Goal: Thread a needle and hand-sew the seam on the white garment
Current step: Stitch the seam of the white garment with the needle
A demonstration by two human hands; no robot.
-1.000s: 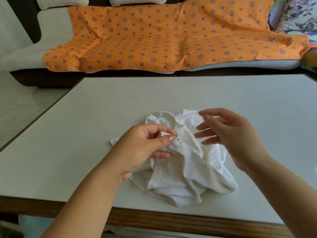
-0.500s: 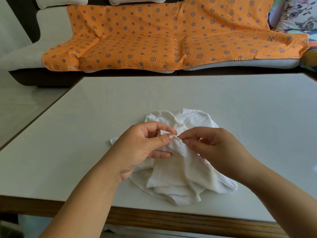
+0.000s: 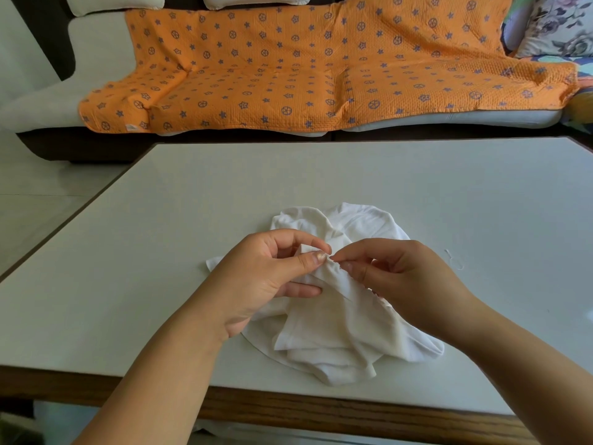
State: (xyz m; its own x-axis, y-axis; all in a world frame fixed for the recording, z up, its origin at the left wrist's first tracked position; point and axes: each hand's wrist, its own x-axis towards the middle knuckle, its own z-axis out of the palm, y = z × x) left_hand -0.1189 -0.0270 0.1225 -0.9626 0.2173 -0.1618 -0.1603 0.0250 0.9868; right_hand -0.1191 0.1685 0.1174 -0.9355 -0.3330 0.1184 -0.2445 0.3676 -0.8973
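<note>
head view: left hand [image 3: 256,279] pinches white garment [image 3: 337,332] fold, right hand [image 3: 404,277] pinches same edge, near table [image 3: 144,268] front edge.

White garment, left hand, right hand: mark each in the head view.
white garment [image 3: 337,332], head view, folded panel below the hands.
left hand [image 3: 266,277], head view, the hand's middle below the thumb.
right hand [image 3: 407,274], head view, back of the hand.

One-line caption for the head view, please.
Left hand pinches a raised fold of the white garment on the table; right hand pinches at the same fold.
</note>
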